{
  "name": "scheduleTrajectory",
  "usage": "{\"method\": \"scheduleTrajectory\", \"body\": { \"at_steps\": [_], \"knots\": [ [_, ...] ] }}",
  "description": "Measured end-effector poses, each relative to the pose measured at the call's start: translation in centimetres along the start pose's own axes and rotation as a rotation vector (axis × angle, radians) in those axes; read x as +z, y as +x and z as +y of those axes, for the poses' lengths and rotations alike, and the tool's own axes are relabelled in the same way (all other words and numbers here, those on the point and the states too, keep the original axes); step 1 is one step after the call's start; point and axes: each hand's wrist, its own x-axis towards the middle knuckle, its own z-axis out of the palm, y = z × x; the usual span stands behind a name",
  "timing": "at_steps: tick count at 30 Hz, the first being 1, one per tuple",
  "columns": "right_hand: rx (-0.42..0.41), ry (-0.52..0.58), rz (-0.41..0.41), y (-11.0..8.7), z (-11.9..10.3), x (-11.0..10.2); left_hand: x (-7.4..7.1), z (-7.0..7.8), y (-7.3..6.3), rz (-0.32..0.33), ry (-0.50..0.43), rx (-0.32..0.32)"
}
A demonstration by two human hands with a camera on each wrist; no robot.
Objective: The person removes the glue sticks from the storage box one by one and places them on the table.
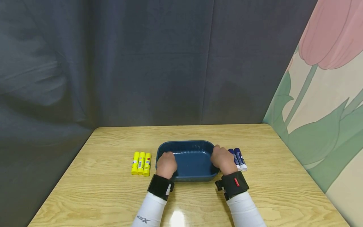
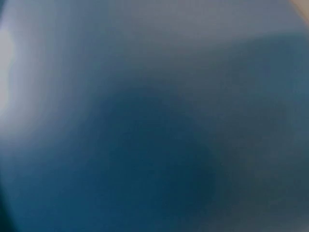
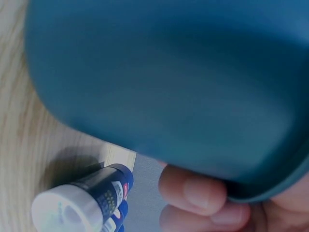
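Observation:
A dark blue rectangular basin (image 1: 195, 165) with rounded corners has nothing in it. My left hand (image 1: 166, 164) grips its left rim, fingers curled. At the opposite side, my right hand (image 1: 223, 159) holds the right rim. Curled fingers (image 3: 193, 191) press the basin's outer wall (image 3: 159, 96) in the right wrist view. Blurred blue basin surface (image 2: 135, 154) fills the left wrist view, so the left fingertips are hidden. Whether the basin touches the table cannot be told.
Three yellow glue sticks (image 1: 141, 163) lie side by side left of the basin. Dark blue glue sticks with white ends (image 1: 240, 160) lie close to the right hand, partly covered by it. A dark curtain (image 1: 170, 63) hangs behind the wooden table (image 1: 99, 189); a flower-painted wall (image 1: 317, 126) stands right.

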Motion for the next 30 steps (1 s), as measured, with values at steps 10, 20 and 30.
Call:
{"method": "scheduleTrajectory", "body": {
  "at_steps": [10,20,30],
  "knots": [
    [0.004,-0.004,-0.005,0.02,-0.04,0.11,0.48,-0.23,0.46,0.007,-0.036,0.008],
    [0.002,-0.006,0.007,0.07,-0.03,0.17,0.82,-0.25,0.92,-0.015,0.021,0.02],
    [0.008,-0.001,0.002,-0.02,-0.02,0.11,0.91,-0.2,0.82,-0.016,-0.05,0.026]
  ]
}}
